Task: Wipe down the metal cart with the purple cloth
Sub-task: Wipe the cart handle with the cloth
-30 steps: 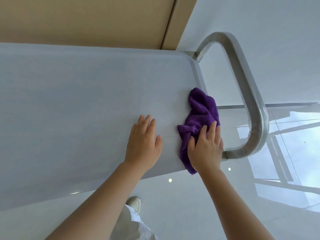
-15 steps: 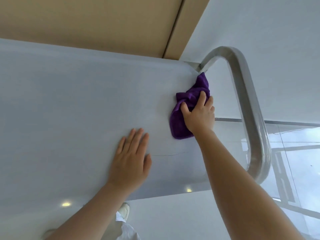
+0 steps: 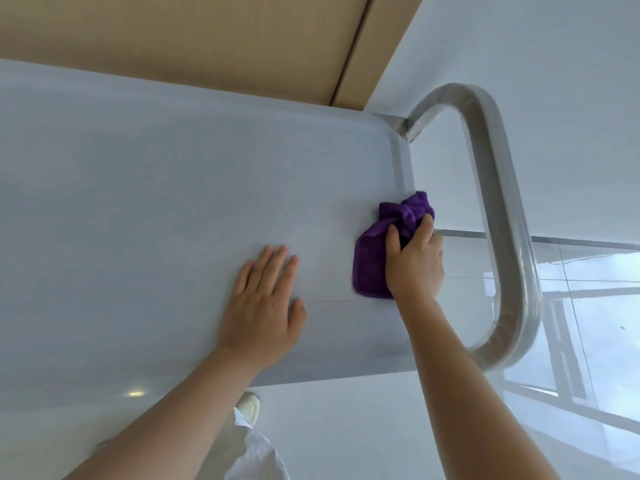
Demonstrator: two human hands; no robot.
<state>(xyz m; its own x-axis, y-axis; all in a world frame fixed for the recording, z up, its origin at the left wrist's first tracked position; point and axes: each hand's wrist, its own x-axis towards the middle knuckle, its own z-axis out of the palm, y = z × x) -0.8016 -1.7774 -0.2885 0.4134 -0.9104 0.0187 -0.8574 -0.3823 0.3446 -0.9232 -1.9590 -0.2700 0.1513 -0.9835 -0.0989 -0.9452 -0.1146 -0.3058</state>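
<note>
Two hands on one metal cart [image 3: 138, 202]: right hand [image 3: 414, 263] grips one purple cloth [image 3: 372, 261]

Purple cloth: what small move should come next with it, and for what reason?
Probably slide the purple cloth left across the cart top, toward the left hand. The right hand grips it bunched at the right edge beside the handle, and the wide surface to the left lies beyond it.

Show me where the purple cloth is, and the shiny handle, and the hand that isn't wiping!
purple cloth [image 3: 370, 265]: head view, on its flat lower part beside the fingers.
handle [image 3: 512, 237]: head view, on the long straight stretch of the metal tube.
left hand [image 3: 263, 306]: head view, on the back of the hand, flat on the cart top.
</note>
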